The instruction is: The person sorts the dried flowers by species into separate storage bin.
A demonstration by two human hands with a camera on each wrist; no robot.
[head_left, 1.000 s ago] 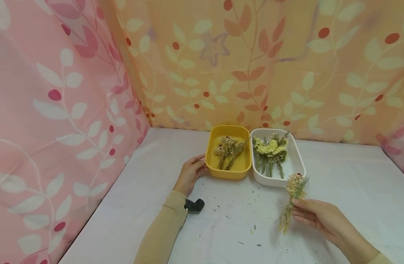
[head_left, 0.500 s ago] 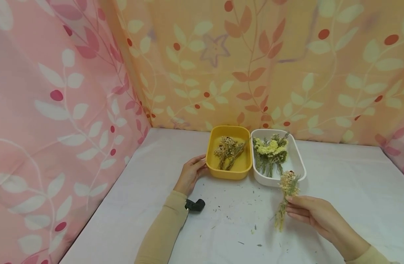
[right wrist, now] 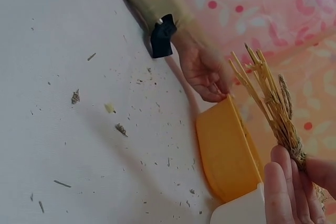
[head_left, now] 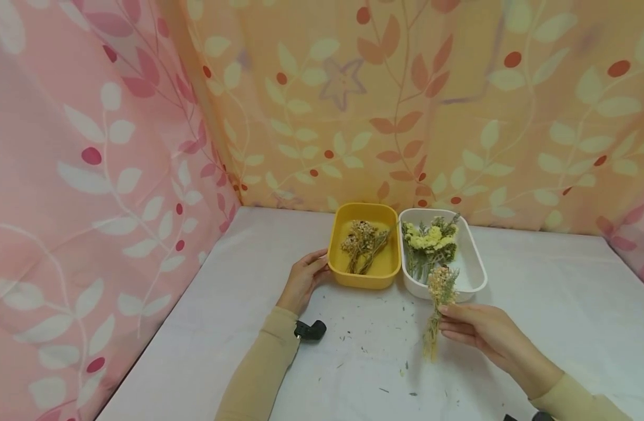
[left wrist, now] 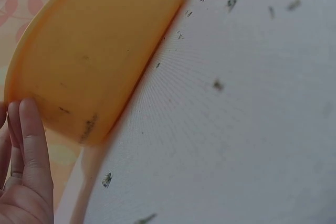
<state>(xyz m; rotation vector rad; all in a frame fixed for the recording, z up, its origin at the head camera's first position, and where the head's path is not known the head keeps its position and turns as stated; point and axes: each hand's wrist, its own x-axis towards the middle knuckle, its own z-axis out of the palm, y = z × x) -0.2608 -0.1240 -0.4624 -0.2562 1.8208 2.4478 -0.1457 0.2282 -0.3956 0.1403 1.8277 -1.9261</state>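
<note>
My right hand (head_left: 480, 330) pinches a small bunch of dried flowers (head_left: 442, 286) around its tied stems, heads up and stems hanging down. In the head view the bunch overlaps the front rim of a white bin (head_left: 474, 275), which holds yellow dried flowers (head_left: 432, 240). The right wrist view shows the straw-coloured stems (right wrist: 270, 95) between thumb and fingers. My left hand (head_left: 303, 278) touches the left front corner of a yellow bin (head_left: 366, 280), its fingers (left wrist: 34, 135) fairly straight along the outer wall. Brownish dried bunches (head_left: 364, 242) lie inside the yellow bin.
Both bins stand side by side near the back of the white-covered table (head_left: 248, 245). Bits of stem and leaf (head_left: 384, 390) are scattered in front of them. Patterned cloth (head_left: 301, 117) hangs behind and at the left. A black wrist device (head_left: 311, 330) sits on the left sleeve.
My right hand has moved left and slightly up with the dried bunch, now in front of the white bin's front rim. The left hand has stayed at the yellow bin.
</note>
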